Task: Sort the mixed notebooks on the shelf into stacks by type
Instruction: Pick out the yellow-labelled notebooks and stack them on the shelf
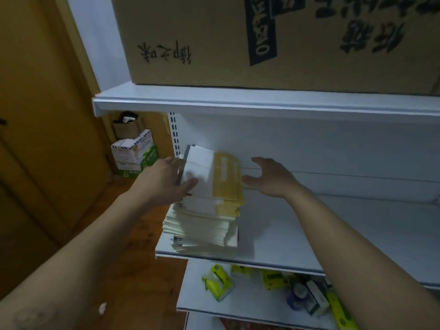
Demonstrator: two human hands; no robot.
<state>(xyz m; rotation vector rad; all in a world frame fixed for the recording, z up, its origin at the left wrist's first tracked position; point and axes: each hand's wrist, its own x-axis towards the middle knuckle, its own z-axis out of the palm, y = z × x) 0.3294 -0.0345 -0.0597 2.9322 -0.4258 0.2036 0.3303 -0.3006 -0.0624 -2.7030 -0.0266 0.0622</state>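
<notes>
A tall stack of notebooks (pixel 204 220) stands at the left end of the white middle shelf (pixel 297 234). The top notebook (pixel 214 175) is white with a yellow band along its right side. My left hand (pixel 164 179) grips the left edge of the upper notebooks, thumb on the top cover and fingers round the side. My right hand (pixel 269 177) hovers open just right of the stack, fingers spread, thumb close to the yellow edge; whether it touches is unclear.
A big cardboard box (pixel 262 41) fills the upper shelf. The lower shelf (pixel 238 303) holds yellow-green packets and small items. Boxes (pixel 133 151) are piled on the wooden floor at left, beside a brown door (pixel 35 115).
</notes>
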